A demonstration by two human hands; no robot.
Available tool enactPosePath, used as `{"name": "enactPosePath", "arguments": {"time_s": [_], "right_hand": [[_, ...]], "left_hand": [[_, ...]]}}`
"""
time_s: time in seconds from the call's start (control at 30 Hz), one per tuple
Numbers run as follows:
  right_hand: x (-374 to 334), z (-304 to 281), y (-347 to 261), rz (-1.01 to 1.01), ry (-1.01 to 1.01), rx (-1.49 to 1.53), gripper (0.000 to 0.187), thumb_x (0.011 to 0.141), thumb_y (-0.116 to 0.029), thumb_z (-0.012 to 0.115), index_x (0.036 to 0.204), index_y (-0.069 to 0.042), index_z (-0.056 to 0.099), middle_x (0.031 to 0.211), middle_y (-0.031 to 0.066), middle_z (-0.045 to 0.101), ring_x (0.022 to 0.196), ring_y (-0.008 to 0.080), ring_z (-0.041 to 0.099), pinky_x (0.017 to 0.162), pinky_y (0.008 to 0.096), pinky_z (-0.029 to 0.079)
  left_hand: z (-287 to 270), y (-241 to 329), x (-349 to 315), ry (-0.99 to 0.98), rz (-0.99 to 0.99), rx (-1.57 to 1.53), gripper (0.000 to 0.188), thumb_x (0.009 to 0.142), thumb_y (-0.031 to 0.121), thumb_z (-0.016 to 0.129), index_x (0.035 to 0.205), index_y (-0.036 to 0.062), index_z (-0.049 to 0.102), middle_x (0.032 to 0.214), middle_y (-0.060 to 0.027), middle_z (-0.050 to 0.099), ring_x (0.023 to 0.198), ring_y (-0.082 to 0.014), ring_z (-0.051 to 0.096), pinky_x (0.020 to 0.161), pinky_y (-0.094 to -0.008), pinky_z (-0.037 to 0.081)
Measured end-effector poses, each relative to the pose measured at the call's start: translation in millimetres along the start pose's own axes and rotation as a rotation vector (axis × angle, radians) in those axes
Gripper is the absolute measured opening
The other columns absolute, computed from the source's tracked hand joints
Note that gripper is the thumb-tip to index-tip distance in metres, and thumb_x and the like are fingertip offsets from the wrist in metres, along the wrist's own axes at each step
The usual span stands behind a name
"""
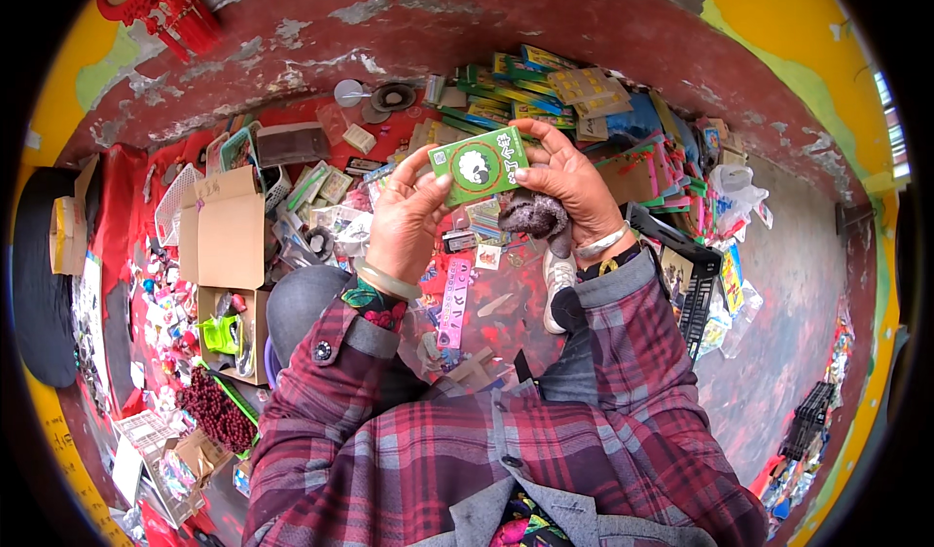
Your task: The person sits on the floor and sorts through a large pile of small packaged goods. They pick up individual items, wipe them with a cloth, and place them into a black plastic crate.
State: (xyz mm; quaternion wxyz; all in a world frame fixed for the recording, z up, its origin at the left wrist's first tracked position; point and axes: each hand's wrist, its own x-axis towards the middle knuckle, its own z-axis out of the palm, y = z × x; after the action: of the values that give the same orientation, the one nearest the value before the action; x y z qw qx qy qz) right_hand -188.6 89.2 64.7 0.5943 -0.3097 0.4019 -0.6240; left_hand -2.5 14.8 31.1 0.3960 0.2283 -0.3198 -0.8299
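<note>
A small flat green packet (457,185) with a white animal picture in a round frame is held up in front of me. My left hand (401,218) pinches its left end between thumb and fingers. On the right end, the thumb and fingers of my right hand (576,189) close round it. A crumpled dark brown cloth (533,216) hangs under my right palm, gripped by the lower fingers, which are partly hidden. Below the hands, a pink strip (453,306) with dark marks lies on the red floor among small packets.
Stacked green and yellow boxes (516,85) lie against the peeling red wall. An open cardboard box (229,240) and a white basket (175,206) stand left, near dark red beads (216,409). To the right are a black crate (693,284) and a clear plastic bag (735,197).
</note>
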Motion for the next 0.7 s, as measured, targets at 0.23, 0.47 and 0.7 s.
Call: {"name": "enactPosePath", "arguments": {"time_s": [0.23,0.47,0.7], "right_hand": [[0.4,-12.5,13.1,0.192,-0.067,-0.083,0.050,0.078,-0.004,0.065,0.122,0.002,0.041,0.104,0.0107,0.059,0.088,0.0151,0.062,0.079,0.0256,0.050],[-1.7,-3.7,18.9,0.257,-0.090,-0.111,0.033,0.084,-0.015,0.064,0.111,0.002,0.054,0.095,0.0060,0.063,0.083,0.0113,0.061,0.074,0.0231,0.050],[-2.8,-7.4,19.9,0.256,-0.105,-0.099,0.033,0.085,-0.016,0.064,0.112,0.002,0.056,0.096,0.0059,0.063,0.084,0.0114,0.061,0.075,0.0234,0.050]], "left_hand": [[-10.4,1.8,1.4,0.053,0.096,0.036,0.029,0.093,0.013,0.052,0.118,0.0001,0.053,0.107,-0.0079,0.061,0.098,-0.0160,0.059,0.086,-0.0322,0.047],[-19.3,2.5,2.6,0.038,0.081,0.079,0.026,0.092,0.013,0.053,0.114,-0.0014,0.057,0.107,-0.0083,0.062,0.097,-0.0154,0.059,0.086,-0.0291,0.047],[-14.1,3.7,1.2,0.038,0.158,0.164,0.023,0.089,0.010,0.057,0.109,-0.0020,0.061,0.101,-0.0084,0.065,0.092,-0.0131,0.060,0.084,-0.0259,0.046]]}}
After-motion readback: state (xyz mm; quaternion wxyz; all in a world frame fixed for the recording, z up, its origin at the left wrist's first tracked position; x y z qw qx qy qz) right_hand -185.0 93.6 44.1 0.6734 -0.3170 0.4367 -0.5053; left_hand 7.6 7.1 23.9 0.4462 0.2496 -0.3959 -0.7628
